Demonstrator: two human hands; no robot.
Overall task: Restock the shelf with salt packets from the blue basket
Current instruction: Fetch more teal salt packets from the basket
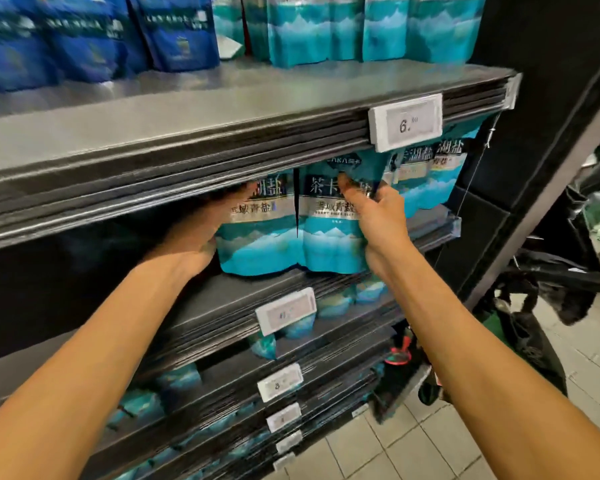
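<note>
Right hand (378,220) pinching a glossy teal salt packet (329,223) under the price tag (406,123), left hand (201,230) flat against its neighbour (257,230).

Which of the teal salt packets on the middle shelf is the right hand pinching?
The right hand pinches the front packet nearer the shelf's right end; the left hand steadies its neighbour.
</note>
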